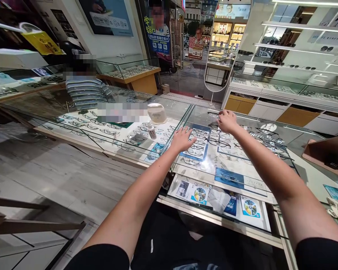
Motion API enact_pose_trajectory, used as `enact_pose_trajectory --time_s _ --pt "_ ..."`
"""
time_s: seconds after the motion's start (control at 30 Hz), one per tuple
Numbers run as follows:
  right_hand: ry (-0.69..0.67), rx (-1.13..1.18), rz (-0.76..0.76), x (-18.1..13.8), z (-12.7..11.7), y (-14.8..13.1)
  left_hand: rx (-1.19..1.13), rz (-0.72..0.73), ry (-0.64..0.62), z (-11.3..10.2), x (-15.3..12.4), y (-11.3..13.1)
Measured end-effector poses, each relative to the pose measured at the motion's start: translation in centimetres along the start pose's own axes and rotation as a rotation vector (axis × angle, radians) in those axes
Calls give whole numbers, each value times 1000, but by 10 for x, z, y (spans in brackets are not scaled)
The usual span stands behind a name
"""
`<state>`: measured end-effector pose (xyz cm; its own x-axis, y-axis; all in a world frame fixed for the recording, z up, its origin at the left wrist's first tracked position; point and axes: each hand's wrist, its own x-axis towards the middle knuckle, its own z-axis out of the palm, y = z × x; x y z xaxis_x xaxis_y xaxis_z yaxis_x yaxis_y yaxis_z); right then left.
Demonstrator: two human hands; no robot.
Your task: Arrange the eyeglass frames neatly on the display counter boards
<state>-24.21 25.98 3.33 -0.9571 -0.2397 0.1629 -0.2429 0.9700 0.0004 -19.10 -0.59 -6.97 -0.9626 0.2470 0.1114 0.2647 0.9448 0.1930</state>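
Observation:
My left hand [183, 140] lies with its fingers spread on the glass top of the display case [176, 159], close to its left edge. Beneath it and to its right, several eyeglasses [198, 141] sit in rows on a blue-bordered mat. My right hand [227, 120] reaches to the far side of the case, fingers curled in at a dark-framed pair of eyeglasses [212, 113]. The fingers partly cover that pair. Another dark pair [220, 143] lies nearer me.
An open drawer [219, 219] with leaflets juts out toward me. On the left case stand a white bottle [151, 131] and a white rounded device [157, 113]. A person in a striped shirt [86, 92] is behind it. A wooden box [328, 155] stands at right.

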Motion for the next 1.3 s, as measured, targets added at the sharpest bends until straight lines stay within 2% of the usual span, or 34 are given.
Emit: enact_pose_trajectory --time_s 0.13,0.33,0.5,0.6,0.67,0.77,0.87,1.03,1.1,1.17,1.23,1.3 --pt "-127 -15 54 33 30 4 -16 0 21 0 -2 0" --pt "-189 -17 65 48 56 14 -10 -7 45 1 -3 2" --pt "-218 -2 64 47 58 14 -9 -13 35 -1 -4 3" --pt "-225 8 63 40 50 9 -10 -16 23 -3 -4 3" --pt "-184 34 59 27 40 6 -8 -16 24 -4 -4 3" --pt "-32 123 -5 -17 25 3 -7 -17 24 -4 -3 3" --pt "87 176 -133 -86 14 7 -13 -12 25 -3 -2 2" --pt "99 115 -219 -212 17 38 -48 0 75 -2 2 2" --pt "91 98 -218 -254 23 60 -100 28 147 -3 0 3" --pt "99 92 -195 -288 31 84 -174 101 291 -7 -10 7" --pt "106 103 -168 -314 40 105 -244 217 451 -14 -31 17" --pt "107 115 -159 -332 50 118 -282 360 492 -23 -63 34"
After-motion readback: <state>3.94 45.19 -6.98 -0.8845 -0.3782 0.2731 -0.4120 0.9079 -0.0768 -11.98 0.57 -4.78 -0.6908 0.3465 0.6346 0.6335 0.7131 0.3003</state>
